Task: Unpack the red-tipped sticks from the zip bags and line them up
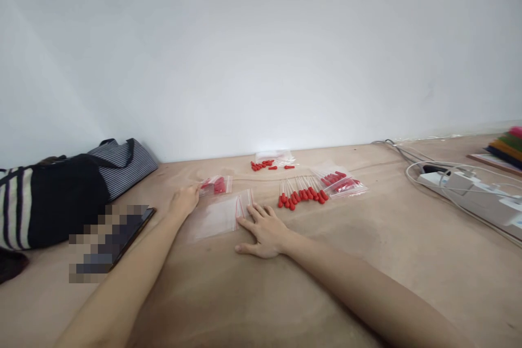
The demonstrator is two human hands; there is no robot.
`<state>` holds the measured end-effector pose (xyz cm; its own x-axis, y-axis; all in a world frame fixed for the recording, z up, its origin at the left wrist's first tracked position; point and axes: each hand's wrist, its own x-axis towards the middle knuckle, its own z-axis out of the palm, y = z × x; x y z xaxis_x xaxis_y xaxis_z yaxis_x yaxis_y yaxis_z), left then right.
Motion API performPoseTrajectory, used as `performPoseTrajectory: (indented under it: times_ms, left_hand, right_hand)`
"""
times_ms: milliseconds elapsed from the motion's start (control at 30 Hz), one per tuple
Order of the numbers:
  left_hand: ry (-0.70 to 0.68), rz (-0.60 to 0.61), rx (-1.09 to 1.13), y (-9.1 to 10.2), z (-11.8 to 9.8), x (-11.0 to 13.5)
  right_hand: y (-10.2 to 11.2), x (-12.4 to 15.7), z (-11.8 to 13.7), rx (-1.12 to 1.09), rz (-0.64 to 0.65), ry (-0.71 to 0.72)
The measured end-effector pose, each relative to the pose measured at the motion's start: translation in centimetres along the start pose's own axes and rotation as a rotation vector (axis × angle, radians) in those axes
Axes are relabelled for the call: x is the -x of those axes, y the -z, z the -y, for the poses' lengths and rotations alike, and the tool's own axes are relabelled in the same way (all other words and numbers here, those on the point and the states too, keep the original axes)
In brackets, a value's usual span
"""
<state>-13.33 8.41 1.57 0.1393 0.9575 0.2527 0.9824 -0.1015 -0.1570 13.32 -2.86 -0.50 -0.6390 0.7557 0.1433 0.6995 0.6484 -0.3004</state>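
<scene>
Head view: right hand (264, 231) spread at three o'clock on flat bags (218, 217); sideways drag could skid them. Left hand (185, 200) at filled bag (220, 185): can't tell grip.

Left arm (134, 261) reaches forward from lower left; left hand (185, 202) has fingers (196, 190) curled, tips too small to read. Right arm (359, 283) slants in from lower right; right hand (266, 235) palm down, fingers spread, thumb (245, 249) out leftward.
</scene>
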Motion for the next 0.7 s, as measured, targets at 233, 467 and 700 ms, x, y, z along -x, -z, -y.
performPoseTrajectory:
  times_ms: [233,467,700]
  left_hand:
    - [0.250,-0.215,-0.040,1.6,0.0,-0.3]
    - [0.079,-0.609,0.132,3.8,-4.9,0.4]
    - [-0.485,-0.699,0.187,2.1,-11.4,4.2]
  right_hand:
    - [-1.7,-2.9,4.5,-0.077,-0.004,-0.018]
    - [-2.1,-2.7,5.0,-0.146,-0.347,-0.132]
    - [-0.6,2.8,-2.1,-0.111,-0.554,-0.259]
